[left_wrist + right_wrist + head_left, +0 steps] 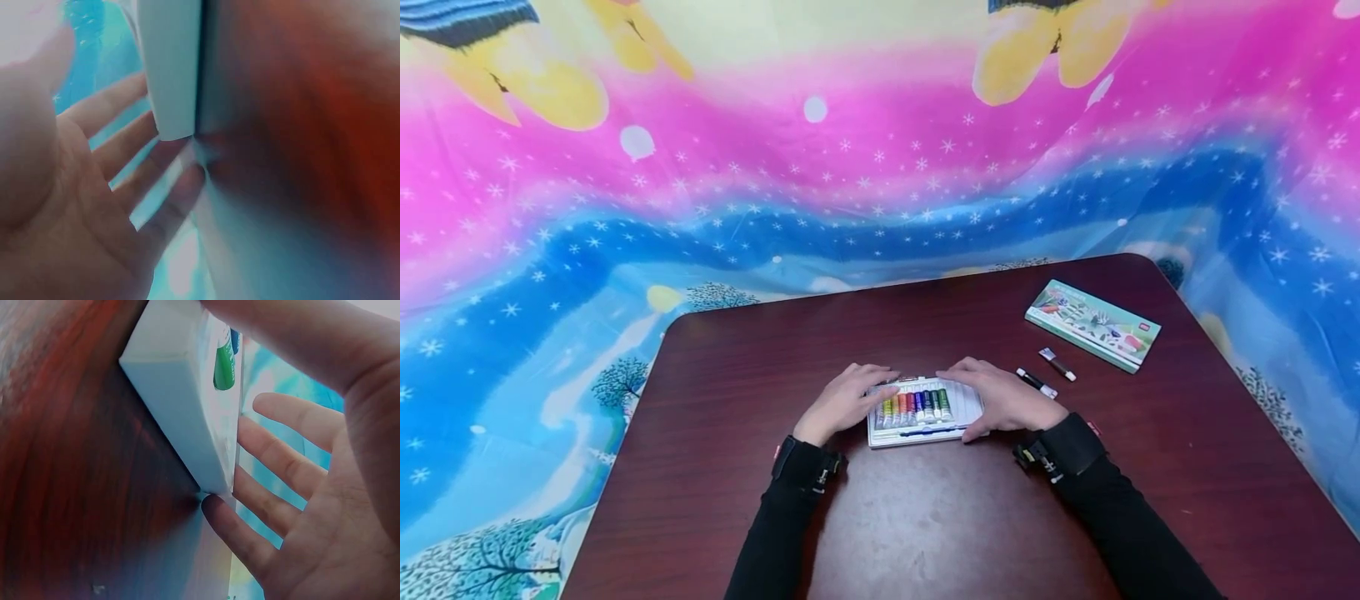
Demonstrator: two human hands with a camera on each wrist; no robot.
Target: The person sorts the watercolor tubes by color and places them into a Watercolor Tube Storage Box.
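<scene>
A white paint case [968, 404] lies on the table, holding a row of colored paint tubes [917, 406] and a blue-handled paintbrush [921, 432]. My left hand [842, 402] is at its left end, thumb over the edge by the yellow tubes and fairly straight fingers along the far corner. My right hand [1011, 398] spans the right end, thumb at the near edge and fingers at the far edge. In the right wrist view, a green tube [225, 365] shows inside. The case [169, 69] hides some left fingertips in the left wrist view.
Two loose dark paint tubes, one nearer [1036, 382] and one farther [1057, 364], lie beyond my right hand. A pale green printed box [1093, 325] rests toward the far right of the dark red table [737, 375]. Patterned cloth [850, 183] hangs behind.
</scene>
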